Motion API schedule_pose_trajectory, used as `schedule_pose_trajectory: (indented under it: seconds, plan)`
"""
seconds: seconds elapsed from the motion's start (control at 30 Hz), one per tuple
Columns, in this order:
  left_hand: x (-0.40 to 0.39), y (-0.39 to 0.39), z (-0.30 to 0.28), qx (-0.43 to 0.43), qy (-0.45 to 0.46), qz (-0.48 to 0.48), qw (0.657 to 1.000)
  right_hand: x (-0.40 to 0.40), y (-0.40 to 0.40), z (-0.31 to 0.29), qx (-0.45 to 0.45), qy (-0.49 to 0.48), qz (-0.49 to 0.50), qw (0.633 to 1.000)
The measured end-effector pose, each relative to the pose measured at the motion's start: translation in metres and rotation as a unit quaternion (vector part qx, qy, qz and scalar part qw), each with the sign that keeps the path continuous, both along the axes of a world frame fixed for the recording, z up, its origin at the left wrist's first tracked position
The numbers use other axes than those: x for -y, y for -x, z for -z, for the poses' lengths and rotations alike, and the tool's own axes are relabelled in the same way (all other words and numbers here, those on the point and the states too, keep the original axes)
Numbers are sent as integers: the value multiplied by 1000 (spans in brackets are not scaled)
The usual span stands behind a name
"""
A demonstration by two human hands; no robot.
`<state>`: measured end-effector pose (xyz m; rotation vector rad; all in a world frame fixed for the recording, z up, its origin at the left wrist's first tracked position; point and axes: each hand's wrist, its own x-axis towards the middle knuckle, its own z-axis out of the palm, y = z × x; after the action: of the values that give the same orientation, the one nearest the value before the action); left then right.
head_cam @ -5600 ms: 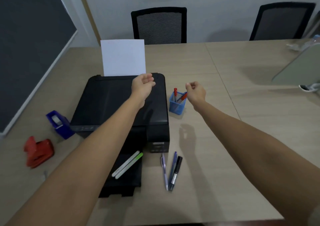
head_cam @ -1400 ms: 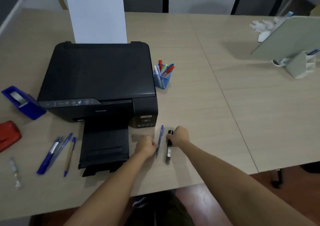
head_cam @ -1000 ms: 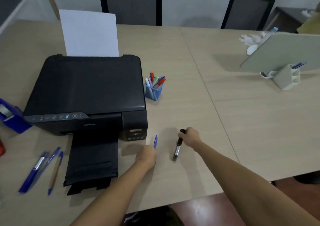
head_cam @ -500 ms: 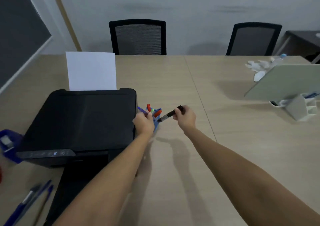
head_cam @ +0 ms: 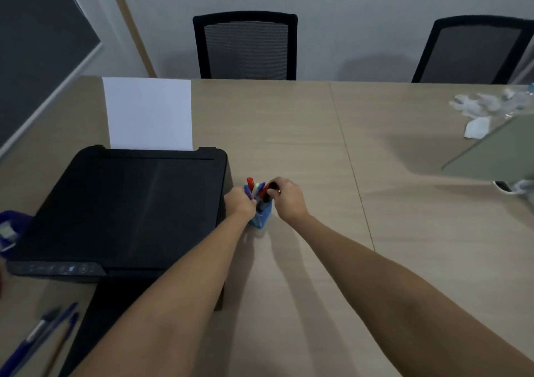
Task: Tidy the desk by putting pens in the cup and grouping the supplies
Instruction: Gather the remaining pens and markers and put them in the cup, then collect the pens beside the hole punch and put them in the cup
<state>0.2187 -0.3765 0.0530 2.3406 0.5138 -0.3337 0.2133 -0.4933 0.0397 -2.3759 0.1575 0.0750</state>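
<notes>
A small blue pen cup (head_cam: 264,217) stands on the desk just right of the printer, with several coloured pens sticking out of it. My left hand (head_cam: 239,204) is at the cup's left rim, closed on a blue pen (head_cam: 248,191) whose tip points up from the cup. My right hand (head_cam: 287,200) is at the cup's right side, pinching the top of a black marker (head_cam: 267,196) that slants down into the cup. Three blue pens (head_cam: 43,333) lie at the desk's near left corner.
A black printer (head_cam: 130,209) with an upright white sheet (head_cam: 148,113) fills the left of the desk. A blue tape dispenser (head_cam: 10,229) sits at the left edge. A grey tilted board (head_cam: 497,154) and white crumpled items (head_cam: 485,107) lie far right. Two black chairs (head_cam: 245,47) stand behind.
Both hands lifted the blue pen and the black marker from the near desk and carried them forward to the cup. The marker's lower end now sits inside the cup.
</notes>
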Motion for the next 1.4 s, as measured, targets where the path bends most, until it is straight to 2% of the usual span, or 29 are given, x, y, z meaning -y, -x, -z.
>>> schedule_pose_trajectory:
  seconds: [0.07, 0.27, 0.43, 0.57, 0.77, 0.97, 1.1, 1.27, 1.4]
  plan:
    - [0, -4, -1, 7, 0, 14, 1000, 2, -2, 0, 1, 8, -8, 1000]
    - [-6, -14, -31, 71, 34, -1, 997, 3, -2, -20, 40, -23, 61, 997]
    - [-35, -9, -75, 103, 164, -27, 981, -13, -1, -54, 79, -31, 79, 993]
    - [-89, 3, -113, 127, 265, -40, 955, -45, -2, -88, 112, -13, 68, 991]
    - [-221, 31, -150, 169, 265, -31, 949, -151, 6, -120, 135, -23, 38, 990]
    - [-360, 60, -151, 162, 241, -38, 956, -287, 19, -131, 143, -68, 25, 987]
    - [-451, 71, -128, 143, 221, -48, 963, -379, 37, -121, 134, -81, 13, 988]
    - [-515, 98, -85, 81, 192, -51, 977, -450, 76, -96, 140, -95, -21, 985]
    - [-538, 122, -33, 15, 159, -20, 987, -474, 109, -66, 177, -40, -106, 978]
